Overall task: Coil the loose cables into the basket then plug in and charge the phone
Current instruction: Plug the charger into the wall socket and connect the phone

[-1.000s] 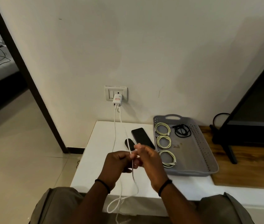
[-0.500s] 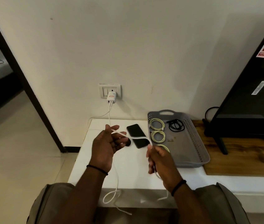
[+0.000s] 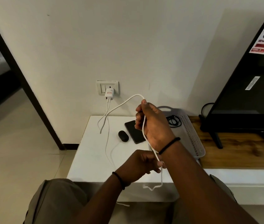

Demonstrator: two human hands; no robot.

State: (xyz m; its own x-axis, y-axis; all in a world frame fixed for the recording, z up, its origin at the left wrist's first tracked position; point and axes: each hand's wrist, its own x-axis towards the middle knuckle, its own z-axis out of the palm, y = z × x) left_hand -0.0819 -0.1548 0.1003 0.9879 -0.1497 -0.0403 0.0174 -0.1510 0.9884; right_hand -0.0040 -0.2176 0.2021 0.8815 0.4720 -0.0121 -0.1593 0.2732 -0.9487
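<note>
White cable (image 3: 124, 101) now runs taut down my right palm: half a second ago I had it stretched level between two hands held apart, and since then my right hand (image 3: 154, 125) has risen and turned upright, fingers curled round the cable, while my left hand (image 3: 141, 164) has dropped beneath that wrist and pinches the cable's lower run. I read that as the first wrap of a coil being laid, so this last loose cable is not yet ready for the basket (image 3: 192, 135). Above my right grip it arcs back to the charger (image 3: 109, 93) in the wall socket; below my left grip its tail hangs past the tabletop (image 3: 94, 152) edge, kinked at the end. It looks thin, limp and springy. Beyond my right grip lies the phone (image 3: 132, 129), dark, flat and unplugged, just beside the basket, which my right arm mostly hides.
</note>
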